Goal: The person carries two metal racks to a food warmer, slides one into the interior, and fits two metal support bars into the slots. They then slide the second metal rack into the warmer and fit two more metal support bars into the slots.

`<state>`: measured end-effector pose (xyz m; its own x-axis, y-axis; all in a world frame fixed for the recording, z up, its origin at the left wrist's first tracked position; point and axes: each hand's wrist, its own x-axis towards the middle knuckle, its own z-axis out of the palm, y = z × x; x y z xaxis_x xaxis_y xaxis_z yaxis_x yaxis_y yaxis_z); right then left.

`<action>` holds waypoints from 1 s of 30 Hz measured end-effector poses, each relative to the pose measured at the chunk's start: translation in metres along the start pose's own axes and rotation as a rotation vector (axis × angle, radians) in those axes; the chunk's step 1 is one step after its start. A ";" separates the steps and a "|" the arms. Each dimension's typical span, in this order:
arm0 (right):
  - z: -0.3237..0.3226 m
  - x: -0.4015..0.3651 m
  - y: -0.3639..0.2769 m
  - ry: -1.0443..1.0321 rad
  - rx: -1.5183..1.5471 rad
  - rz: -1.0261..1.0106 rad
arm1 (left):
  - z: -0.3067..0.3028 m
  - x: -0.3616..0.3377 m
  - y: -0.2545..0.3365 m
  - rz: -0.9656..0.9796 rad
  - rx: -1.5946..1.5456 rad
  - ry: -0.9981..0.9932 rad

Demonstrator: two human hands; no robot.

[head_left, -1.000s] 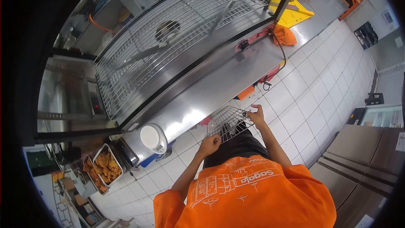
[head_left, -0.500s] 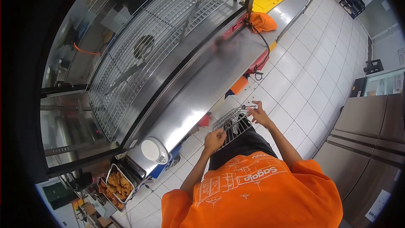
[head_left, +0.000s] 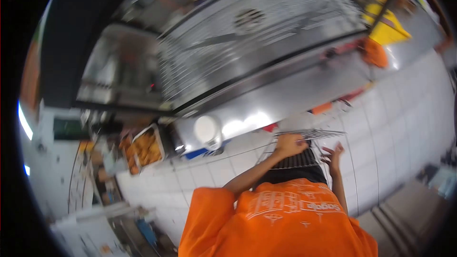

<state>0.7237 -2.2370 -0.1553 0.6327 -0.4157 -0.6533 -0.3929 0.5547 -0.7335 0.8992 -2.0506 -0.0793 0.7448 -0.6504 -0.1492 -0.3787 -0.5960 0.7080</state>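
Fingers closed, my left hand [head_left: 291,145] grips a wire rack [head_left: 323,133] in front of my body. The rack's bars run out to the right of that hand, and more bars show below it over my dark trousers. To the right, my right hand [head_left: 333,157] has its fingers spread and stands apart from the rack, below its right end. A steel counter [head_left: 281,100] lies just beyond the rack. The view is blurred by motion.
A glass-sided cabinet with wire shelving [head_left: 204,66] stands above the counter. A white round container [head_left: 207,129] sits near its left end, beside trays of fried food [head_left: 147,147]. An orange cloth [head_left: 374,53] and a yellow board [head_left: 388,31] are at the upper right.
The camera view has swung round to the left. My right hand has let go of the rack and moved away from it. My left hand still holds the rack, now turned differently.
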 end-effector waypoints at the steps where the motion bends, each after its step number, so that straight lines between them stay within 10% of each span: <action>1: -0.004 -0.003 0.000 0.049 -0.013 0.034 | -0.006 0.007 0.009 -0.013 0.031 -0.013; 16: -0.156 0.018 0.128 0.514 0.854 0.046 | -0.009 0.078 0.212 0.315 0.020 -0.209; 18: -0.113 -0.007 0.060 0.920 0.773 0.054 | -0.025 0.091 0.241 0.324 -0.110 -0.242; 22: -0.146 -0.043 -0.052 1.243 0.532 -0.583 | -0.070 0.119 0.301 0.205 -0.577 -0.493; 27: -0.179 -0.101 -0.264 0.979 -0.120 -1.207 | -0.090 0.119 0.341 0.197 -0.755 -0.685; 30: -0.180 -0.083 -0.333 0.522 0.000 -1.273 | -0.084 0.105 0.358 0.278 -0.738 -0.721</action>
<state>0.6821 -2.5170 0.1089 0.2306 -0.8523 0.4695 0.2638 -0.4097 -0.8732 0.8881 -2.2932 0.2166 0.0909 -0.9886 -0.1204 0.1210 -0.1090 0.9866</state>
